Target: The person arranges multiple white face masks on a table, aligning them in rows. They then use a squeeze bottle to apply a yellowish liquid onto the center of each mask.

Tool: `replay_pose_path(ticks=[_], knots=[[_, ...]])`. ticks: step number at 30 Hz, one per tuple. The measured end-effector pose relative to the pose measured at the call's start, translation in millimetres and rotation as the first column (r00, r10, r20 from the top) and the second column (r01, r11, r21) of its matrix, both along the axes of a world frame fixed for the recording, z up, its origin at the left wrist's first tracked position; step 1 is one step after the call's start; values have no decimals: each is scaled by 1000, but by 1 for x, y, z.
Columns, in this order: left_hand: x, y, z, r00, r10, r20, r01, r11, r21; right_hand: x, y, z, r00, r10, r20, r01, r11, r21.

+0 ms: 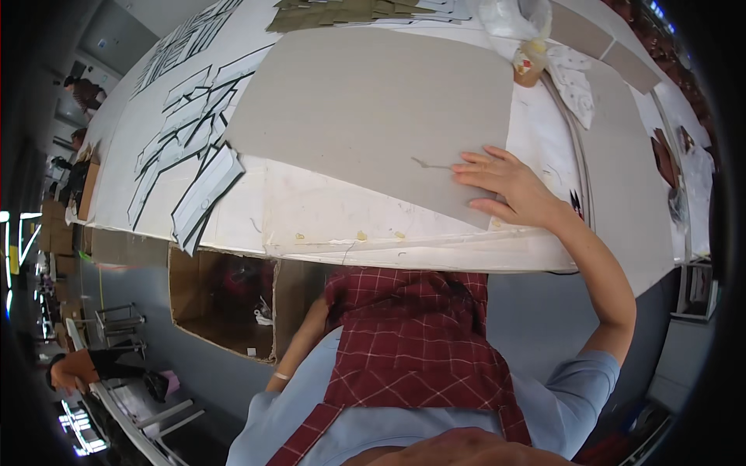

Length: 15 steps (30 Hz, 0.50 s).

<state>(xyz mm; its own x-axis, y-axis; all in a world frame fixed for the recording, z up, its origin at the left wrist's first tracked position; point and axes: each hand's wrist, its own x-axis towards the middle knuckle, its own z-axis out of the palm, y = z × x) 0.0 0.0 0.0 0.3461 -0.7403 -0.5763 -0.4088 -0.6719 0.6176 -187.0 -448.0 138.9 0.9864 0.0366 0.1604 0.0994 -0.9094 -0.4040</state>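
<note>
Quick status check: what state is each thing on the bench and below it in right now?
Grey board: flat on the table, pressed by the right hand.
Left hand: hidden under the table edge.
Cut pattern pieces: spread loosely, overlapping.
Cardboard box: open.
Small cup: upright.

Counter (326, 210): white, wide, marked with scuffs and small yellowish spots near its front edge.
Cut pieces (190, 147): white shapes with dark edges, spread in rows at 9 o'clock on the counter, some overhanging the front edge.
Olive pieces (334, 14): a flat stack at 12 o'clock.
Small jar (530, 64): at 1 o'clock, beside a crumpled plastic bag (513, 17) and a dotted white cloth (573, 81).
Cardboard box (225, 299): open, below the counter at 7 o'clock.
</note>
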Motion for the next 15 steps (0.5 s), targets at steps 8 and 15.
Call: replay_pose_path(ticks=[8, 15], knots=[[84, -53, 198, 966, -202, -160, 119, 900, -419, 5, -64, 14, 829, -449, 332, 395, 892, 219], [171, -199, 171, 569, -117, 814, 612, 722, -324, 45, -190, -12, 433, -844, 317, 615, 533, 581]])
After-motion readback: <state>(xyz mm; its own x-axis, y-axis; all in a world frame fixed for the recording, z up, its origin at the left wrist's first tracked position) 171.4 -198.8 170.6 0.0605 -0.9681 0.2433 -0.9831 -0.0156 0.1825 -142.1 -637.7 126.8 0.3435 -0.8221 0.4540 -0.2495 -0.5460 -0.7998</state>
